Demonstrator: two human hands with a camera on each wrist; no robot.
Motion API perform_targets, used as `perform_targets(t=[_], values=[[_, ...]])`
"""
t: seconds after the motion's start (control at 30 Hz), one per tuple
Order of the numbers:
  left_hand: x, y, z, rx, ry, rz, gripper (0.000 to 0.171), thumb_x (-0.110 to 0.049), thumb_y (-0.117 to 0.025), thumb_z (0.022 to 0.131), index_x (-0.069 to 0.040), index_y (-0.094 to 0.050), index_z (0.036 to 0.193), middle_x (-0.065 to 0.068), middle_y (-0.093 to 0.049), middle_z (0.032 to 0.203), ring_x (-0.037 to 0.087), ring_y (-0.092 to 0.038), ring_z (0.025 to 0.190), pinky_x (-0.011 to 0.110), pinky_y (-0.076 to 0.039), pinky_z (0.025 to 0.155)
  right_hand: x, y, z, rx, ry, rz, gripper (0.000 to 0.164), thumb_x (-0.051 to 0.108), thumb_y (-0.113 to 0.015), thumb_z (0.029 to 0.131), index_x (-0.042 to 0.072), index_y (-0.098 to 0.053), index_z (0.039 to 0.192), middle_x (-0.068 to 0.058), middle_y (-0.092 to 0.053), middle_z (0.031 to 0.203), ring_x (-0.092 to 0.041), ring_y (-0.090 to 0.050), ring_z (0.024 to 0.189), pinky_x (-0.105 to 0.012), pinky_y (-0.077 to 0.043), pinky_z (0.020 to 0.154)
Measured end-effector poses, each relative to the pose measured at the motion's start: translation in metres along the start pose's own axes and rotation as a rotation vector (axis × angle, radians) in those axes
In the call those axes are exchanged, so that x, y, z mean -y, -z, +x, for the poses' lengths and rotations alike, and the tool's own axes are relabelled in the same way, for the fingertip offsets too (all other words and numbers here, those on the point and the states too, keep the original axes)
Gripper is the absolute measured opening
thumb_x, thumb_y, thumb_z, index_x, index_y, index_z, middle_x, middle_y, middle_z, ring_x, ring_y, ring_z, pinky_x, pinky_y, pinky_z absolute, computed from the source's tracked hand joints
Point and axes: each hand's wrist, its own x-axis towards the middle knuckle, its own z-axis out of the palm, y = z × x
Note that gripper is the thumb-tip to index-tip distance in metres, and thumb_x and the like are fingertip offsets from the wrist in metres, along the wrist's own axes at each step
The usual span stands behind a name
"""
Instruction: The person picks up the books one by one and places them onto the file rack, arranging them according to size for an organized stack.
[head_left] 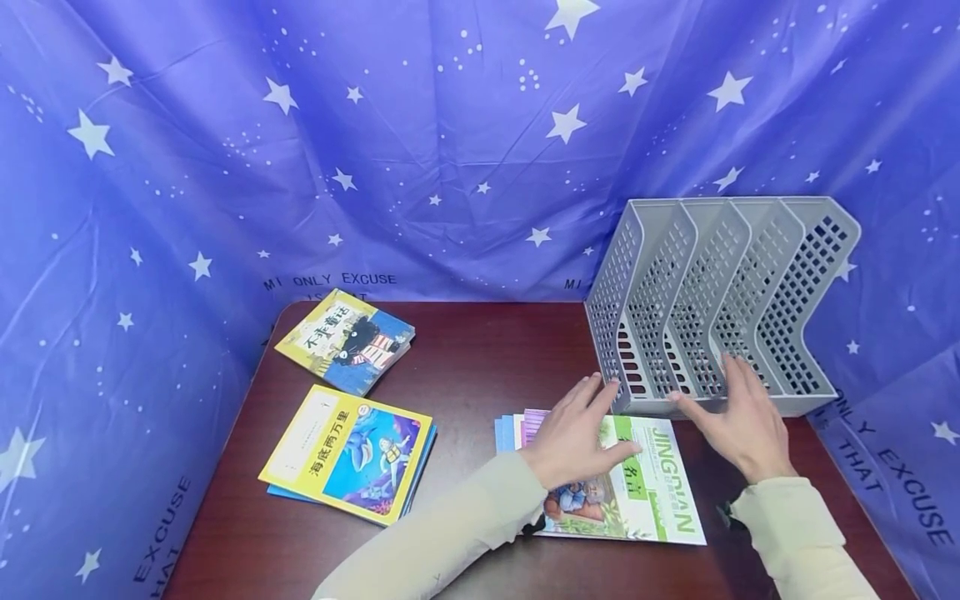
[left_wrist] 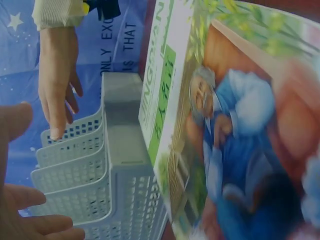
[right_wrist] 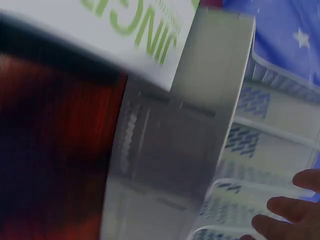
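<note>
My left hand (head_left: 568, 437), fingers spread, is over a stack of books near the table's front. On top lies a white-and-green book (head_left: 660, 492) whose cover reads "JINGDIAN"; purple and blue edges show beneath it. In the left wrist view its cover (left_wrist: 240, 120) shows a white-haired figure in blue. Whether the hand touches the cover I cannot tell. My right hand (head_left: 750, 425) is in front of the grey file rack (head_left: 795, 407), its fingers extended and nothing held. In the right wrist view its fingertips (right_wrist: 280, 205) appear beside the rack's dividers.
A yellow book (head_left: 292, 450) with an undersea picture tops another stack at the left. Behind it lies a yellow-and-blue book (head_left: 375, 371) with a black animal on its cover. The rack stands at the table's right rear, against a blue star-printed curtain (head_left: 465, 150).
</note>
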Motion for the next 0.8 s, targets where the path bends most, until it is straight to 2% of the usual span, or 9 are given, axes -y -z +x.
perform_targets(t=[0.2,0.33,0.47,0.57,0.7,0.8], values=[[-0.008,-0.017,0.014,-0.006,0.045,-0.057,0.086,-0.064,-0.053,0.086,-0.016,-0.026,0.152,0.008,-0.031,0.153,0.02,-0.031,0.139,0.03,-0.035,0.108,-0.03,0.013,0.01,0.002,-0.101,0.033,0.098,0.056,-0.061,0.085,0.004,-0.013,0.152,-0.031,-0.018,0.151,-0.053,-0.021,0.134,-0.073,-0.024,0.092],[-0.011,-0.025,0.022,0.035,0.113,-0.126,0.086,-0.063,-0.053,0.087,-0.018,-0.022,0.153,0.005,-0.029,0.154,0.018,-0.033,0.138,0.028,-0.035,0.107,-0.051,0.017,0.015,0.035,-0.151,0.02,0.094,0.057,-0.055,0.089,0.001,-0.012,0.151,-0.034,-0.014,0.151,-0.054,-0.017,0.134,-0.073,-0.022,0.094],[-0.013,-0.027,0.031,0.069,0.135,-0.161,0.086,-0.062,-0.052,0.088,-0.015,-0.022,0.153,0.002,-0.027,0.155,0.016,-0.032,0.138,0.026,-0.031,0.109,-0.075,0.021,0.021,0.047,-0.206,0.0,0.092,0.056,-0.05,0.091,-0.005,-0.013,0.149,-0.037,-0.017,0.147,-0.058,-0.021,0.13,-0.072,-0.024,0.093],[-0.015,-0.028,0.037,0.056,0.157,-0.174,0.085,-0.06,-0.054,0.088,-0.011,-0.024,0.151,0.003,-0.029,0.154,0.017,-0.034,0.137,0.025,-0.03,0.109,-0.092,0.025,0.026,0.053,-0.263,-0.003,0.091,0.057,-0.048,0.092,-0.004,-0.014,0.149,-0.038,-0.02,0.145,-0.06,-0.024,0.126,-0.071,-0.025,0.091],[-0.017,-0.03,0.044,0.041,0.218,-0.199,0.083,-0.055,-0.059,0.088,-0.007,-0.028,0.149,0.006,-0.033,0.151,0.019,-0.039,0.134,0.026,-0.032,0.108,-0.113,0.029,0.03,0.081,-0.348,-0.005,0.091,0.058,-0.046,0.092,-0.005,-0.013,0.149,-0.041,-0.021,0.143,-0.062,-0.025,0.123,-0.072,-0.027,0.089],[-0.019,-0.032,0.048,0.037,0.262,-0.233,0.082,-0.052,-0.061,0.088,-0.005,-0.031,0.148,0.007,-0.036,0.15,0.02,-0.04,0.133,0.026,-0.033,0.108,-0.124,0.03,0.029,0.088,-0.399,-0.002,0.09,0.057,-0.043,0.093,-0.01,-0.015,0.146,-0.044,-0.024,0.137,-0.063,-0.027,0.12,-0.071,-0.029,0.088]])
